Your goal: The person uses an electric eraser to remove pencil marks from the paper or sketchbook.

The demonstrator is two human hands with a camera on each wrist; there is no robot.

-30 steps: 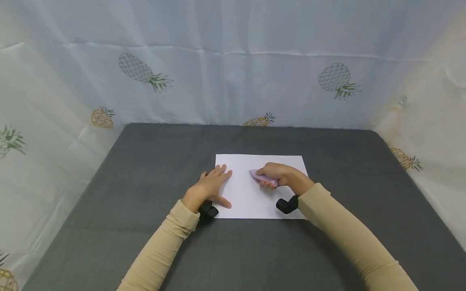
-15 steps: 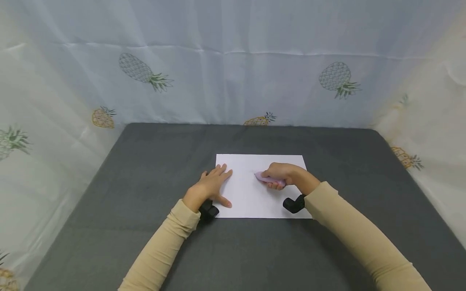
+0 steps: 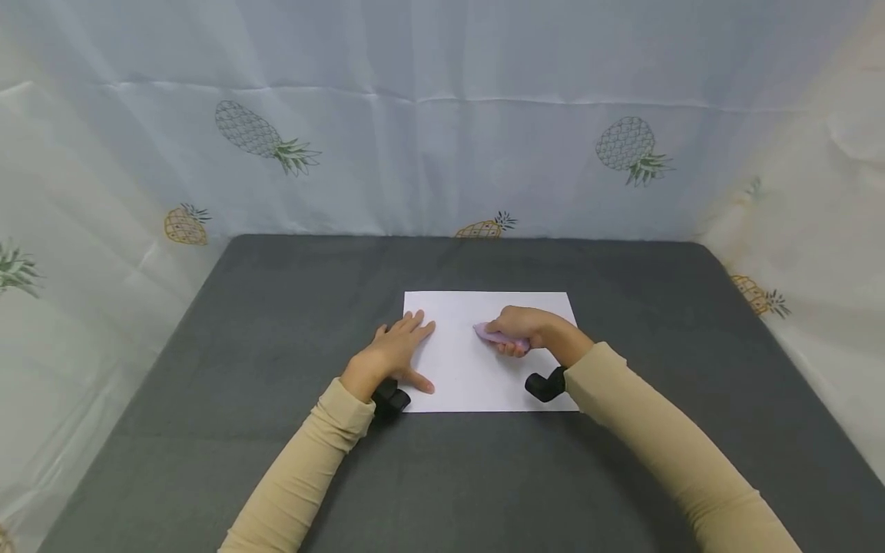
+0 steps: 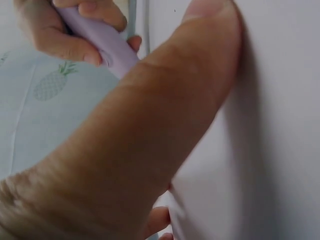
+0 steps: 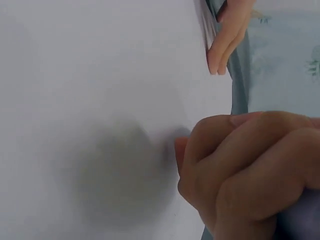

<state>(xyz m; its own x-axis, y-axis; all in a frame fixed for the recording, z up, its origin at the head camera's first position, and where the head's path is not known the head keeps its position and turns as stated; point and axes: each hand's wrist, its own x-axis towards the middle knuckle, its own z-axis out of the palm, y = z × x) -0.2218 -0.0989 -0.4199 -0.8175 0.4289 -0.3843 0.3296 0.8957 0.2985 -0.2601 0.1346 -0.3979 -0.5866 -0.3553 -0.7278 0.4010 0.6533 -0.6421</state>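
Note:
A sheet of white paper lies on the dark table. My left hand rests on its left edge with the fingers spread. In the left wrist view the thumb presses on the sheet. Over the right half of the paper, my right hand grips a slim lilac tool with a tapered tip pointing left. The tool shows a smooth lilac body in the left wrist view; its exact kind cannot be told. Curled fingers mostly hide it in the right wrist view.
Dark grey cloth covers the table around the paper. White curtains with printed pineapples hang behind and at both sides. A black wrist mount juts out under the right wrist, and another sits under the left.
My right hand slid a little to the right across the paper with the lilac tool, then came back left. The left hand stays in place on the sheet. The head view has shifted slightly.

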